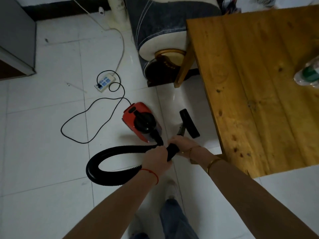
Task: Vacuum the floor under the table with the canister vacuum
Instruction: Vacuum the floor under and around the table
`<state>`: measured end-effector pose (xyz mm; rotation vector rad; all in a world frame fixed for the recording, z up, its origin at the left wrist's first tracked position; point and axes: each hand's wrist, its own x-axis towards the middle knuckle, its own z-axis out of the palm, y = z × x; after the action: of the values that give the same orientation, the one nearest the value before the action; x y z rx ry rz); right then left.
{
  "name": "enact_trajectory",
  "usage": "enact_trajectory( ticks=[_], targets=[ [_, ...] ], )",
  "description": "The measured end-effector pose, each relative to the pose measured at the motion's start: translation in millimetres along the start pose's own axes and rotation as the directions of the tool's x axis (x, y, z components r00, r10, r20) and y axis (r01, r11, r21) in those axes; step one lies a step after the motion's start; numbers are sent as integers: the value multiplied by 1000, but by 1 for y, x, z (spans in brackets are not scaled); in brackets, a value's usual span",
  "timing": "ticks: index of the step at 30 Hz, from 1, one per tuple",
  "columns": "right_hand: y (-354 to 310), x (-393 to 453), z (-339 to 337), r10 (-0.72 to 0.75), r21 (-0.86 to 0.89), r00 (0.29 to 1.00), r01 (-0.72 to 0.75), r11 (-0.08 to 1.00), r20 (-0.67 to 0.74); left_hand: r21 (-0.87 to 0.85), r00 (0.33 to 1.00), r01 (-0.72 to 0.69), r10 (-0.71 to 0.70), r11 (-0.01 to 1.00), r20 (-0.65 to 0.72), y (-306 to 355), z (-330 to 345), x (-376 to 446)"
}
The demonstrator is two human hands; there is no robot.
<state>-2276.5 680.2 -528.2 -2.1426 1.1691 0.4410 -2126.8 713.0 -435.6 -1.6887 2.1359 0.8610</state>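
A red and black canister vacuum (138, 120) sits on the white tiled floor left of the wooden table (262, 87). Its black ribbed hose (103, 158) loops out to the left and back toward me. My left hand (156, 158) grips the hose end at the black handle (172, 151). Just beyond, my right hand (183, 144) grips the same handle where the wand begins. The black floor nozzle (189, 123) lies on the floor beside the table's left edge, in front of my hands.
The vacuum's black cord (89, 118) curls across the floor to a white power strip (105, 82). An upholstered chair (162, 40) stands behind the table leg (183, 66). A plastic bottle (309, 73) lies on the table. A grey cabinet (17, 37) stands far left.
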Motion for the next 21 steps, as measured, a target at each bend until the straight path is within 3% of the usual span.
enact_trajectory(
  ticks=[4,9,12,15,21],
  targets=[
    [4,10,-29,120,188,991,-131,973,67,-71,999,36,-37,997,-17,3,-10,14],
    [-12,18,-36,88,206,996,-93,974,34,-104,997,72,-73,992,-14,-9,-18,7],
    [-33,21,-36,31,243,995,-53,969,95,-84,997,80,-81,993,-4,-21,-22,-5],
    [-43,30,-29,-28,145,999,34,989,-45,-59,997,81,-82,995,-6,-36,-25,-20],
    [-65,46,-4,-11,266,999,-2,964,48,7,998,66,-66,998,-8,-63,-25,-42]
  ],
)
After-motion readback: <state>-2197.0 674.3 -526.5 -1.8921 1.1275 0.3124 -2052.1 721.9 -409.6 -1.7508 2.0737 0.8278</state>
